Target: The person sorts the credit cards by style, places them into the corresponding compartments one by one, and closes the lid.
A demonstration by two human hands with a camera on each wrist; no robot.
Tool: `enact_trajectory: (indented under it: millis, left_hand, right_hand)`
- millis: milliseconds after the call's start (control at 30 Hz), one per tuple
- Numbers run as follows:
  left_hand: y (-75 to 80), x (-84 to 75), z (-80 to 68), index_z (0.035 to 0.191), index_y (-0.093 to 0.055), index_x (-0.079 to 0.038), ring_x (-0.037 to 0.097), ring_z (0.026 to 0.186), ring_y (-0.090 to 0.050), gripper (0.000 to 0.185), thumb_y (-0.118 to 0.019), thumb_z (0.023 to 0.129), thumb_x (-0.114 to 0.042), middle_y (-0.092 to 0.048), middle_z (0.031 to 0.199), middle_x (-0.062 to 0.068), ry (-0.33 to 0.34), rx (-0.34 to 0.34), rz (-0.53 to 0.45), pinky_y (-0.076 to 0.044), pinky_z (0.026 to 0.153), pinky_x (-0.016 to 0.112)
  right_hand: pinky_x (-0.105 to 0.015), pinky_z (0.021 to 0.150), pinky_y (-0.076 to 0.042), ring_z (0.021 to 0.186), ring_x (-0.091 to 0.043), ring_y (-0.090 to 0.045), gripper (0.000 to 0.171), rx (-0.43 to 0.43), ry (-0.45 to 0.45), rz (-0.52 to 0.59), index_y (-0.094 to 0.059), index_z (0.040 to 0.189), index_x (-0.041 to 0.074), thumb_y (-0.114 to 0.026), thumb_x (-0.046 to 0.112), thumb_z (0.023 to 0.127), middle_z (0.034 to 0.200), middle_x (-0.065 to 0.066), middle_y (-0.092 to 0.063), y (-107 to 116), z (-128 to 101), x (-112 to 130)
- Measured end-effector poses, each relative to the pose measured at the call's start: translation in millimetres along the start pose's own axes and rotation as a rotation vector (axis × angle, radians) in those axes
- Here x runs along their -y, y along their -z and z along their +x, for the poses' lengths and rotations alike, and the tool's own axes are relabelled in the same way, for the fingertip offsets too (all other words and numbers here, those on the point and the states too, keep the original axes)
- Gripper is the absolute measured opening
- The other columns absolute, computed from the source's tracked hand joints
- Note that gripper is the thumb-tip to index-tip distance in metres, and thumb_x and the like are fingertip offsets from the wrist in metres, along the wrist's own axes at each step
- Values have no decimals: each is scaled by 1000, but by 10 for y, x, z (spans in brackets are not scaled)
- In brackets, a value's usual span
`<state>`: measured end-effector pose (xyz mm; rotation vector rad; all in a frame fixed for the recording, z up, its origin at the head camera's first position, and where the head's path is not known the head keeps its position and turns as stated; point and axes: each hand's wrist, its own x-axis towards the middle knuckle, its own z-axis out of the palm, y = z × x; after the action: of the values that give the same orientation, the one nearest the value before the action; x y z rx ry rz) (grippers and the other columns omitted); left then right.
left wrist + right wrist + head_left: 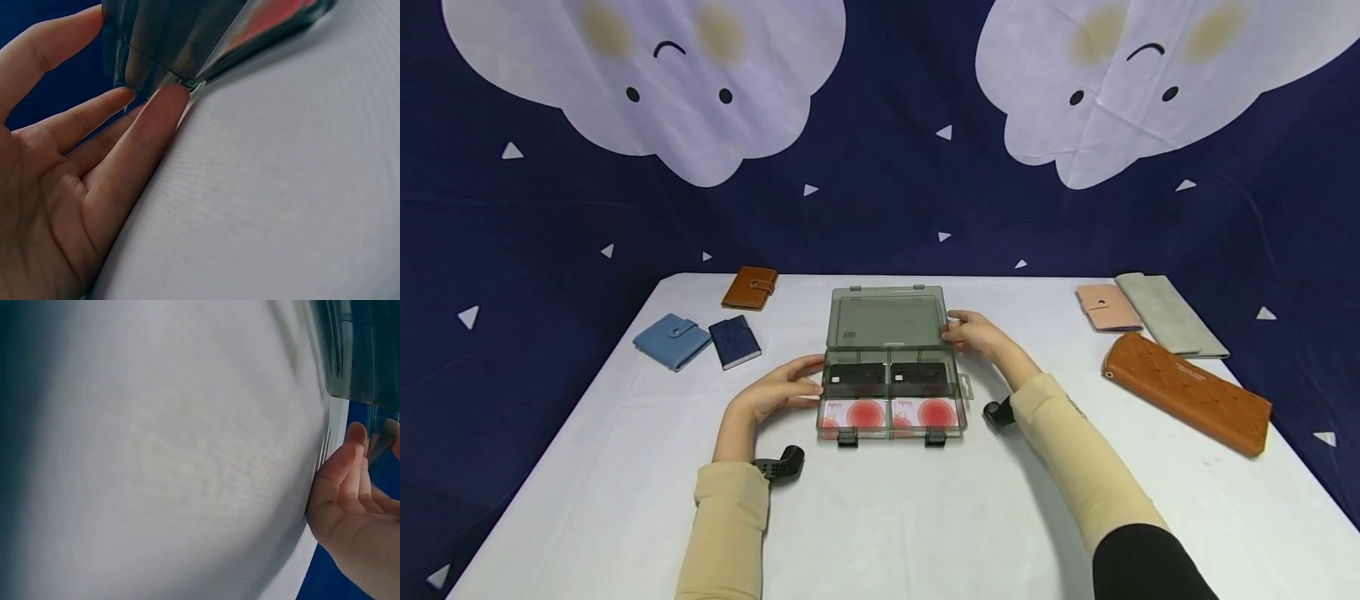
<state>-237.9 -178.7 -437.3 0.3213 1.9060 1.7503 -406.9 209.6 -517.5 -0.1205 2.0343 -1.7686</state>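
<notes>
Box: smoky translucent plastic case [887, 392], centre of the frame, flat on the white tabletop [880, 517].
Lid: open, tilted up and back [886, 318].
Compartments: four; the upper two hold dark cards, the lower two white cards with red circles.
Latches: two dark clips on the lower edge, undone.

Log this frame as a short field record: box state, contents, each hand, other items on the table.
box: smoky clear case, lid raised, mid-table
contents: four compartments; dark cards in the back two, red-circle cards in the front two
left hand: left hand touches the case's left side with straight fingers
right hand: right hand holds the lid's right edge
table left: brown wallet, blue wallet, navy wallet
table right: pink wallet, grey pouch, long orange wallet
</notes>
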Motion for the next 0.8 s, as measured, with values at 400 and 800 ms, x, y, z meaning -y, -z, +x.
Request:
enact_trajectory:
  millis: [400, 800]
  left_hand:
    - [10, -8, -12, 145, -16, 3, 23, 113, -48, 73, -59, 86, -7, -15, 150, 23, 0, 7, 6, -47, 93, 38]
    - [0, -8, 0, 146, -17, 2, 26, 116, -45, 75, -61, 86, -10, -15, 151, 23, -2, 5, 4, -46, 95, 39]
  right_hand:
    - [-37, 103, -32, 109, -19, -43, 62, -100, 106, 287, -15, 145, -1, -43, -8, 90, 145, -19, -23, -640, -1032, 1075]
    - [-20, 82, -42, 99, -13, -46, 55, -130, 428, 71, -35, 134, -9, -52, -10, 81, 107, -3, -47, -686, -1319, 1235]
